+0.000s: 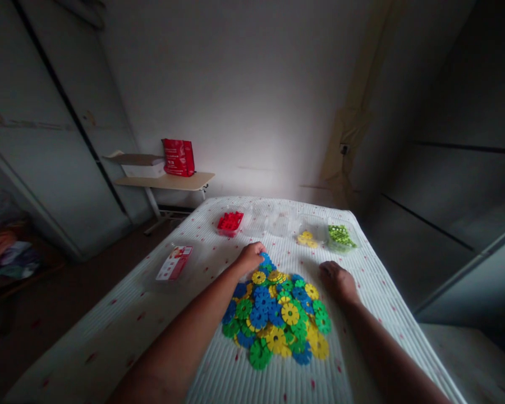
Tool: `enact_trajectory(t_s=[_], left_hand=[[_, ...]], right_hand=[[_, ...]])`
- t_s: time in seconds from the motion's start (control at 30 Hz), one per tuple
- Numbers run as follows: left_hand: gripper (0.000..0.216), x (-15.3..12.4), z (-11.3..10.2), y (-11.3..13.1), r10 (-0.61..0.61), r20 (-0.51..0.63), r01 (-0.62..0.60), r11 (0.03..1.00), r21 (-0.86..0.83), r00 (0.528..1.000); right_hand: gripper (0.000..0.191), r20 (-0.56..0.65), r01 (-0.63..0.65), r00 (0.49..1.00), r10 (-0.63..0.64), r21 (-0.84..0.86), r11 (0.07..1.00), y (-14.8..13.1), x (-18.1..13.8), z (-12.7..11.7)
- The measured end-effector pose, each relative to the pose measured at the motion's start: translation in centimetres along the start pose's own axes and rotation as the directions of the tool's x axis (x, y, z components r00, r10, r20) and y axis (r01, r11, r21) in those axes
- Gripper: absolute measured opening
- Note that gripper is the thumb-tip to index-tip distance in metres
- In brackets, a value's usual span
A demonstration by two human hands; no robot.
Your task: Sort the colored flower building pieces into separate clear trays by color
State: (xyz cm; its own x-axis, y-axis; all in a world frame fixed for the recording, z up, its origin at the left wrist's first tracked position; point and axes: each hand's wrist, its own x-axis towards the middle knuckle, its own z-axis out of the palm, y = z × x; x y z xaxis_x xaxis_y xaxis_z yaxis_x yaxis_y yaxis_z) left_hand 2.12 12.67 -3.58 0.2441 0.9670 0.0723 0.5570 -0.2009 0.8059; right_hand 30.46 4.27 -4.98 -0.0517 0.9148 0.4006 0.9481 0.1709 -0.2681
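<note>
A heap of flat plastic snowflake discs (278, 317) in blue, green and yellow lies on the white bed cover in front of me. My left hand (250, 257) rests at the far edge of the heap, fingers curled down onto a blue disc (266, 259). My right hand (337, 280) sits at the heap's right edge, knuckles up, fingers folded under and hidden. Beyond the heap stands a row of clear tubs: one with red discs (230, 223), one with yellow discs (306, 238), one with green discs (340, 235).
A red and white card packet (174, 262) lies on the bed (122, 325) to the left. Two more clear tubs (269, 221) stand between the red and yellow ones. A side table (168, 181) with a red bag and a box stands by the wall.
</note>
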Motion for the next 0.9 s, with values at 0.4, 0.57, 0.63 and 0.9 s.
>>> enact_trajectory(t_s=[0.4,0.57,0.63,0.9], left_hand=[[0.035,0.0,0.6,1.3,-0.13,0.054,0.126,0.989,0.077,0.99],[0.022,0.2,-0.2,0.9,-0.209,0.162,0.216,0.976,-0.029,0.965],[0.017,-0.1,-0.9,0.8,-0.215,0.214,0.238,0.967,-0.086,0.953],[0.019,-1.6,-3.0,0.2,-0.135,0.307,0.232,0.924,-0.305,0.942]], right_hand=[[0.025,-0.001,-0.014,1.0,0.014,0.003,1.0,0.0,-0.1,0.1],[0.024,-0.001,-0.01,1.0,0.01,-0.016,1.0,0.1,0.0,0.2],[0.025,-0.001,-0.003,1.0,0.003,-0.02,1.0,0.2,0.0,0.2],[0.027,0.014,-0.009,1.0,0.01,-0.024,1.0,0.0,0.0,0.0]])
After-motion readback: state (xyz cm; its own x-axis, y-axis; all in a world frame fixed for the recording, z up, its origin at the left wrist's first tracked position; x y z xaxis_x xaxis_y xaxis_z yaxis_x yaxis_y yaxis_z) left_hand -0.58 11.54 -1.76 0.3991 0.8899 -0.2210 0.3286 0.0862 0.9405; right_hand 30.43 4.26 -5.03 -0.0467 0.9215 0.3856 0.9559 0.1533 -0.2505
